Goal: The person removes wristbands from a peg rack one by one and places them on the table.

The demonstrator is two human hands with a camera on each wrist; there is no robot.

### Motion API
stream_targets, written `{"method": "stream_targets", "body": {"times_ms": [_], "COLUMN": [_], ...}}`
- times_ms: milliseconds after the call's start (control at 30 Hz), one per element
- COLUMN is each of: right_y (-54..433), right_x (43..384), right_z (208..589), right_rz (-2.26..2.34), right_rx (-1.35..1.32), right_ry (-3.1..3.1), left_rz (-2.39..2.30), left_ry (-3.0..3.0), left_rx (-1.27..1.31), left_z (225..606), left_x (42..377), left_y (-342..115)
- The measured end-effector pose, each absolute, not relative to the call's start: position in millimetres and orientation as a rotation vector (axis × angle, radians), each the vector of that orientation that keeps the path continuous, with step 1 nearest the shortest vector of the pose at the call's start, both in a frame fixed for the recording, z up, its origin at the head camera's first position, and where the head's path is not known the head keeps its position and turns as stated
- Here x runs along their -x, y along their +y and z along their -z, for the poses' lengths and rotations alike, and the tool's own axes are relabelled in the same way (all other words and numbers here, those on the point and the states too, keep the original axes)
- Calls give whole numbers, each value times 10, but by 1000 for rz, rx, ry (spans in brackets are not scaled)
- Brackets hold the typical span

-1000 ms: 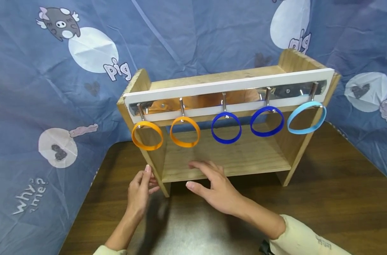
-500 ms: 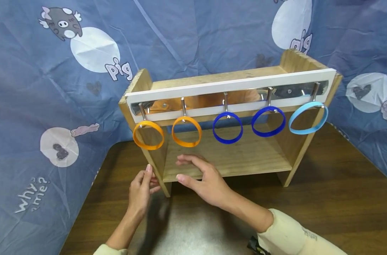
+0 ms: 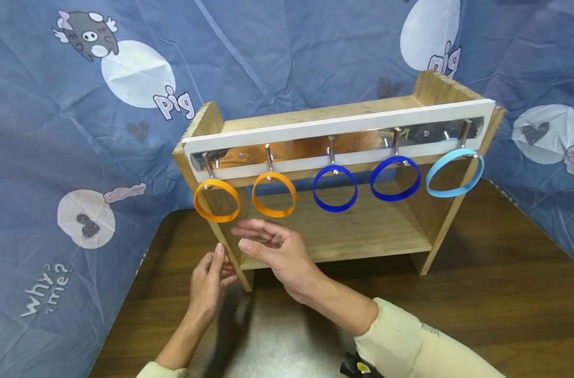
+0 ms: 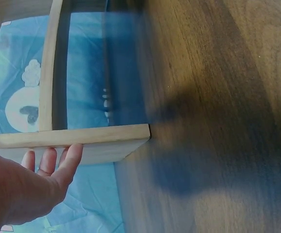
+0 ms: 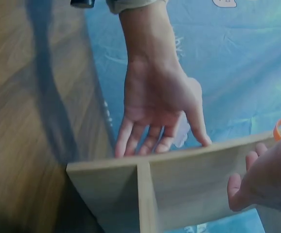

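Observation:
My left hand [image 3: 206, 286] touches the left side panel [image 4: 96, 136] of a small wooden shelf [image 3: 372, 231], thumb at its front edge and fingers along the outer face. In front of the lower board is my right hand [image 3: 287, 257], fingers extended leftward and holding nothing. Above it, two orange wristbands [image 3: 218, 218] hang from metal hooks [image 3: 269, 157] on a white rail [image 3: 315, 128]. Two dark blue wristbands [image 3: 335, 208] and a light blue wristband [image 3: 449, 193] hang further right. An orange wristband [image 5: 277, 132] shows beyond my right hand in the right wrist view.
The shelf stands on a dark wood table [image 3: 494, 294]. Behind it and at both sides hangs a blue printed cloth [image 3: 277, 52]. A mirror-like strip [image 3: 315, 147] runs along the rail behind the hooks.
My right hand has moved left and slightly up across the shelf front, toward the left panel. My left hand stays at the panel, and the wristbands still hang from their hooks.

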State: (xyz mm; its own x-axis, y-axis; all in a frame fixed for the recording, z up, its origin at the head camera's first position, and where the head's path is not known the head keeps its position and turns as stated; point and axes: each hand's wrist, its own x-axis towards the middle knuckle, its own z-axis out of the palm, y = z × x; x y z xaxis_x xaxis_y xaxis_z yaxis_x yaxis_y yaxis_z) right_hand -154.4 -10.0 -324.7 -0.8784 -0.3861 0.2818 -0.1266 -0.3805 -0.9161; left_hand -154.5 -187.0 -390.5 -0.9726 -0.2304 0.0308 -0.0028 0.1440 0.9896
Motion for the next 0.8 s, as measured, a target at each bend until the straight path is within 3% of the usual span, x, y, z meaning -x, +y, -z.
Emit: {"method": "stream_targets", "body": {"times_ms": [267,800], "right_y": [-302,-439], "right_x": [1579,1638], "right_z": [3191,3112], "right_rz": [2516,2657], "right_rx": [490,456], "right_ry": [1404,1301], "left_rz": [1930,1922], "left_ry": [-2256,-2256], "left_rx": [-225,-231], "left_z": [3906,3902], "left_x": [1548,1550], "left_y": [-1879,-1880]}}
